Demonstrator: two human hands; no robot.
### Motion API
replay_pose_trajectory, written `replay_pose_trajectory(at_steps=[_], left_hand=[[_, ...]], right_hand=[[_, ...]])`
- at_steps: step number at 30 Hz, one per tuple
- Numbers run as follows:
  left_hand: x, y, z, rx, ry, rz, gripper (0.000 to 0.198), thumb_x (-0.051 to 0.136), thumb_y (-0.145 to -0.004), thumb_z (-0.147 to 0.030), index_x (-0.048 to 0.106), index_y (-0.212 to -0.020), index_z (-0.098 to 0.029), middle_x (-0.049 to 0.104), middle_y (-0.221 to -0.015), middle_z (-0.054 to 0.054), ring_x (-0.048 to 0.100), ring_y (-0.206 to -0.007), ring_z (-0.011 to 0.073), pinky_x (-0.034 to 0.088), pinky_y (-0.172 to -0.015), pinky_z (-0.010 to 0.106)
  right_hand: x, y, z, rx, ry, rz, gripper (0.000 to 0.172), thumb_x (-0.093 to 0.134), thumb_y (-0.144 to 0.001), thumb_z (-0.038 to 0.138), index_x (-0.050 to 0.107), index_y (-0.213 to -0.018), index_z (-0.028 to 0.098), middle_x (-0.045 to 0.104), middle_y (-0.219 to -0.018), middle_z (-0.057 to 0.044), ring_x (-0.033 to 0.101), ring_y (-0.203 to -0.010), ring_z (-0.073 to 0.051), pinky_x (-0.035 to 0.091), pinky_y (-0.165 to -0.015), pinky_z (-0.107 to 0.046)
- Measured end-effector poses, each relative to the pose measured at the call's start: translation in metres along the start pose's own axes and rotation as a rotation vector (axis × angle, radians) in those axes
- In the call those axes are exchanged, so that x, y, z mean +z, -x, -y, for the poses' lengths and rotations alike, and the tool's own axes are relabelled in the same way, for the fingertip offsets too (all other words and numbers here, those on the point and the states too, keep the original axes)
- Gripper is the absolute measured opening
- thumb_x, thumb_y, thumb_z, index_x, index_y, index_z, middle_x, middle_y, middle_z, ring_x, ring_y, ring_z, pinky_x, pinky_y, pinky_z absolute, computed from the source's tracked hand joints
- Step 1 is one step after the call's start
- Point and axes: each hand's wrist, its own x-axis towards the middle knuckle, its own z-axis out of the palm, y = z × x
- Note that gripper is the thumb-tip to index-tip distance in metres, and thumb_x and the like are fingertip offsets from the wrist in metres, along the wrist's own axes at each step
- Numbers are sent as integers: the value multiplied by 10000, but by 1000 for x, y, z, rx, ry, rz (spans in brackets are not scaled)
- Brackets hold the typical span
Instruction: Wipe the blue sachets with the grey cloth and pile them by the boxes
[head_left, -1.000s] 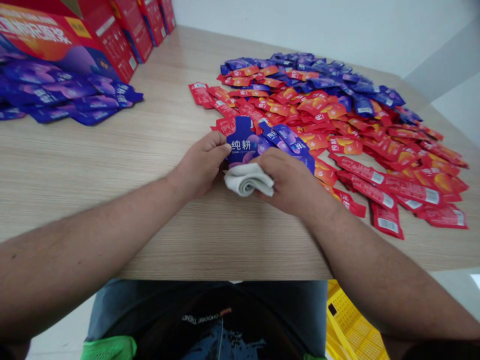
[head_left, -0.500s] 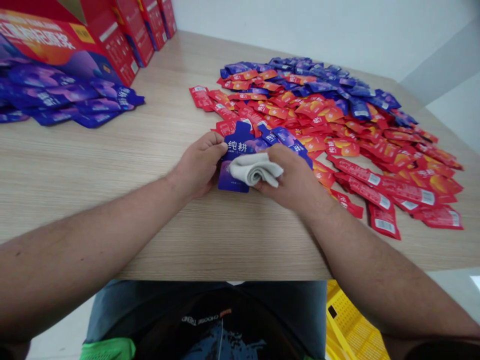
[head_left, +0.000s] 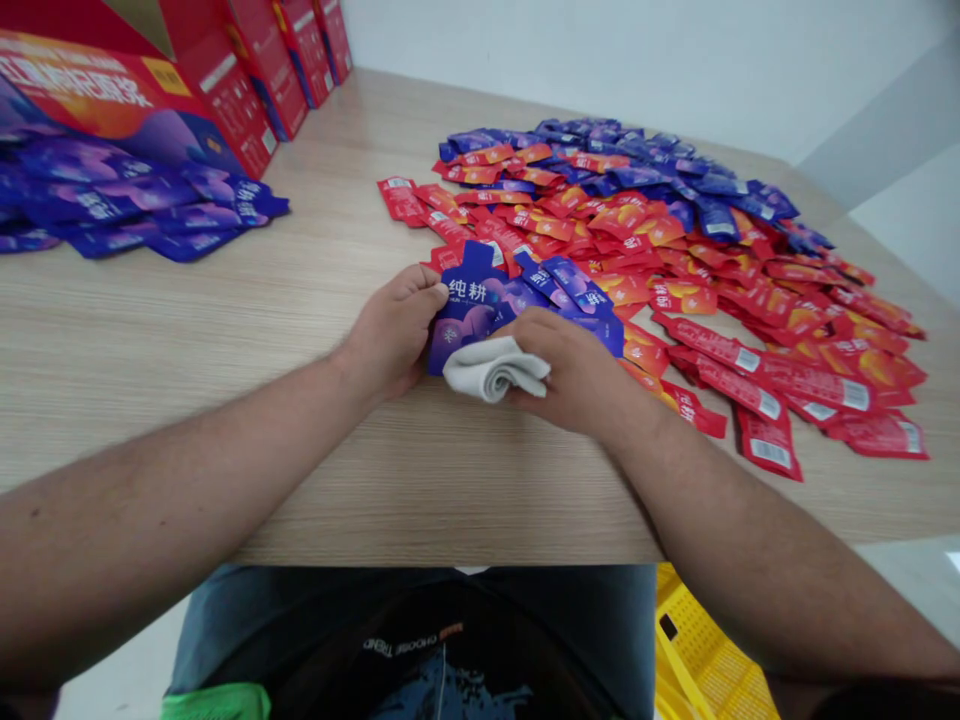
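Between thumb and fingers, my left hand [head_left: 401,330] grips the left edge of a purple pouch [head_left: 466,292] with a narrow spout-like top and white lettering. My right hand [head_left: 566,368] is closed on a folded whitish cloth [head_left: 491,370], which covers the lower right part of that pouch. Further purple pouches [head_left: 574,290] lie just beyond my right hand, partly hidden by it. Behind them spreads a heap of red and orange pouches [head_left: 555,220].
More purple pouches [head_left: 675,165] cover the heap's far side. At the left, another purple pile [head_left: 142,200] lies before an open red box [head_left: 97,90], with more red boxes [head_left: 289,60] behind. A yellow basket [head_left: 712,650] stands below the table's front edge [head_left: 450,545].
My right hand has drawn the cloth down and slightly left across the purple pouch, so more of its printed front shows. The pouch in my left hand has shifted slightly left.
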Motion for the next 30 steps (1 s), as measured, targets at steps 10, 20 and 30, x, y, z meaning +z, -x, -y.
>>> replay_pose_trajectory(at_steps=[10, 20, 30], left_hand=[[-4, 6, 7, 53, -161, 111, 130, 578, -847, -145, 480, -792, -211, 470, -627, -40, 439, -522, 99, 359, -487, 215], [-2, 12, 5, 45, -235, 133, 124, 576, -856, -146, 495, -782, -205, 461, -619, -41, 395, -516, 100, 312, -480, 228], [-5, 11, 5, 93, -312, 101, 116, 607, -854, -182, 523, -776, -201, 503, -653, -29, 448, -558, 104, 378, -505, 221]], right_hand=[[3, 1, 0, 108, 116, -88, 172, 667, -897, 280, 659, -1055, 212, 710, -1022, -78, 636, -995, -252, 510, -847, -374], [1, 2, 7, 88, 155, -61, 160, 664, -905, 282, 659, -1046, 206, 679, -982, -73, 627, -953, -240, 503, -796, -346], [1, 2, 8, 133, 200, -48, 206, 653, -904, 282, 677, -1096, 211, 684, -1015, -81, 625, -981, -247, 507, -839, -365]])
